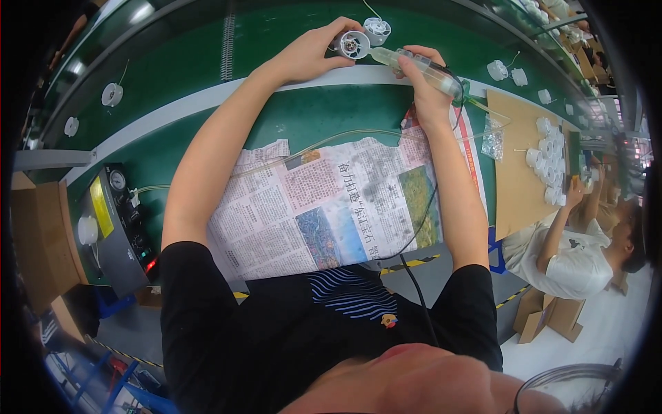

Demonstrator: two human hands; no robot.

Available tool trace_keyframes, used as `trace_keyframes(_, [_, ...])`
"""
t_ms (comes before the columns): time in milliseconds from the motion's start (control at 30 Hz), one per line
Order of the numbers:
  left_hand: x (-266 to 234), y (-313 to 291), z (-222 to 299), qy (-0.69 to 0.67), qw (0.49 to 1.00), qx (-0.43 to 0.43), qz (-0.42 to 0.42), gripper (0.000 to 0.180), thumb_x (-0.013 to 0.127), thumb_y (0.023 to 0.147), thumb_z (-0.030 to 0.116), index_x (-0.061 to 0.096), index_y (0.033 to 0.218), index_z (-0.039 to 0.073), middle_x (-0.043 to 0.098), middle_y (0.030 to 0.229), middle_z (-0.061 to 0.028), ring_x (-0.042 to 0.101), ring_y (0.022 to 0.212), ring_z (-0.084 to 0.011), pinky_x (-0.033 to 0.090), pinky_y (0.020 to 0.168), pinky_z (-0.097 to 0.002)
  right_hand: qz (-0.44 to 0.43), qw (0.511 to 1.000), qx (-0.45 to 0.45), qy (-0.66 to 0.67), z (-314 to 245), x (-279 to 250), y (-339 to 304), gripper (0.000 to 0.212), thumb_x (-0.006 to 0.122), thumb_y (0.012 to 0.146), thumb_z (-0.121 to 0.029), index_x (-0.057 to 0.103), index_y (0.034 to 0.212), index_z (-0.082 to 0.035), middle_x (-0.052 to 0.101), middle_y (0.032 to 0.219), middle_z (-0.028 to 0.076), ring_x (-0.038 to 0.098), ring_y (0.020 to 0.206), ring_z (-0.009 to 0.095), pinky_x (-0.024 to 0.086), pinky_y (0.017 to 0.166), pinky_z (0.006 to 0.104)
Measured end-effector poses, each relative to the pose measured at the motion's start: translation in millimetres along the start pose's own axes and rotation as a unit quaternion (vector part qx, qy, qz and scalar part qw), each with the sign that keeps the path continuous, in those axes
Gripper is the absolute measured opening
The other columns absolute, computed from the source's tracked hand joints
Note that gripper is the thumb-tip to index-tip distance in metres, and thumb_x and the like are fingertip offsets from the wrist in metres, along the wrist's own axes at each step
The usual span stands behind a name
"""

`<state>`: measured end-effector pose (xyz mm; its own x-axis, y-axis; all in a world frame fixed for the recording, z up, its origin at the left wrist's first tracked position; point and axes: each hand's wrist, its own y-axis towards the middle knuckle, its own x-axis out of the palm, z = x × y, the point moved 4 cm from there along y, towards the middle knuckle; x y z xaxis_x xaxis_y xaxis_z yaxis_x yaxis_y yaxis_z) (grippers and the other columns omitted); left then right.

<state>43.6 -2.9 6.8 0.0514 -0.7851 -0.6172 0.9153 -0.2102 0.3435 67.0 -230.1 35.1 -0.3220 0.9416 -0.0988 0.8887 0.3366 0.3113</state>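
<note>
My left hand (314, 55) grips a small round white plastic housing (353, 45) by its side, thumb and fingers closed around it, its open face with metal parts inside turned up. In my right hand (429, 79) is a clear dispensing syringe (396, 61) with pale contents, tilted so its tip meets or nearly meets the housing's right rim. Exact contact is too small to tell. Right behind the held piece stands another white housing (377, 29) with a thin wire. A thin clear hose (331, 134) crosses the newspaper; tubing also joins the syringe's rear end.
Newspaper (276, 228) covers the near green bench. A black dispenser box with a gauge (121, 224) sits at left. More white housings (112, 94) rest on the green surface beyond the pale rail (172, 103). At right, cardboard (518, 186) bears several white parts (549, 155); a co-worker (572, 252) sits beyond.
</note>
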Motion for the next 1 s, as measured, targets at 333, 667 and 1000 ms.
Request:
trace_keyframes(333, [-8.3, 9.5, -4.5, 0.002, 0.999, 0.045, 0.016, 0.060, 0.082, 0.083, 0.023, 0.054, 0.135, 0.015, 0.060, 0.135, -0.0140, 0.060, 0.124, -0.0327, 0.050, 0.105, -0.0387, 0.007, 0.999, 0.008, 0.030, 10.3, -2.1, 9.8, 0.028, 0.074, 0.094, -0.020, 0.065, 0.116, -0.005, 0.067, 0.103, 0.007, 0.066, 0.089, 0.016, 0.053, 0.082, 0.0292])
trace_keyframes(667, [-59.7, -44.0, 7.9, 0.202, 0.943, -0.036, 0.261, 0.054, 0.085, 0.071, 0.030, 0.067, 0.119, 0.011, 0.068, 0.118, -0.0125, 0.059, 0.113, -0.0343, 0.049, 0.100, -0.0412, 0.016, 0.985, 0.088, 0.149, 47.7, -28.1, 17.9, 0.028, 0.064, 0.099, -0.029, 0.065, 0.120, -0.010, 0.064, 0.122, 0.002, 0.058, 0.108, 0.015, 0.043, 0.085, 0.0292])
trace_keyframes(1000, [-213.5, -284.4, 138.6, 0.591, 0.724, -0.088, 0.344, 0.050, 0.086, 0.069, 0.038, 0.073, 0.111, 0.012, 0.070, 0.116, -0.0107, 0.063, 0.113, -0.0320, 0.044, 0.101, -0.0455, 0.011, 0.994, 0.069, 0.081, 23.0, -9.0, 12.0, 0.028, 0.065, 0.099, -0.030, 0.067, 0.117, -0.008, 0.063, 0.119, 0.003, 0.057, 0.109, 0.013, 0.043, 0.087, 0.0280])
